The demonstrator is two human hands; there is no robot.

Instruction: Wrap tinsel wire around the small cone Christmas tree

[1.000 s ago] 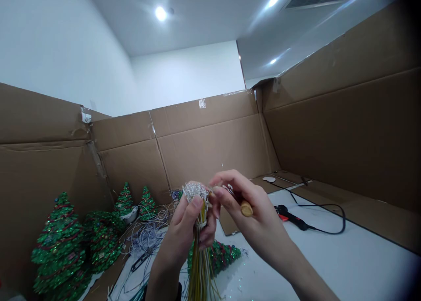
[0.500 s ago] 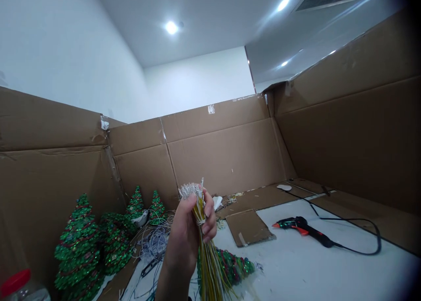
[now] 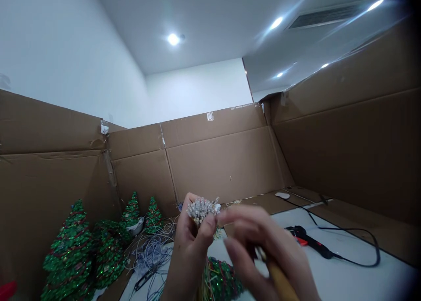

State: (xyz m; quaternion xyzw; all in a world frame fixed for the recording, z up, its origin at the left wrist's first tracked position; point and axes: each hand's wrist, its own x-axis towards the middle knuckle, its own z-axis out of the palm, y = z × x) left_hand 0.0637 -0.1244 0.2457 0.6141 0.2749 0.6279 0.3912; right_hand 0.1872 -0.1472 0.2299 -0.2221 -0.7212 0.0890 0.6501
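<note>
My left hand [image 3: 194, 248] is closed around a bundle of thin wires tipped with small clear bulbs [image 3: 201, 209]. The bulb tips stick up above the thumb, and yellowish and white wires hang down below the fist. Beside it, my right hand [image 3: 263, 239] reaches in from the right, its index finger close to the bulb tips; whether it touches them I cannot tell. Tucked in that hand's palm is a tool with a tan handle [image 3: 283, 283] and a metallic end; its kind does not show. Behind the wires lies a green tinsel tree [image 3: 225, 277], partly hidden.
Several green decorated trees [image 3: 70, 252] stand at left. Near them are tangled pale wires [image 3: 151, 250] and a dark narrow cutter-like tool [image 3: 146, 278]. A black glue gun [image 3: 312, 243] with its cord lies right on the white tabletop. Cardboard walls [image 3: 217, 160] surround the work area.
My right hand has come into view from the lower right with the tan-handled tool. My left hand has tipped the bulb ends toward me and lowered slightly. The camera has tilted slightly up.
</note>
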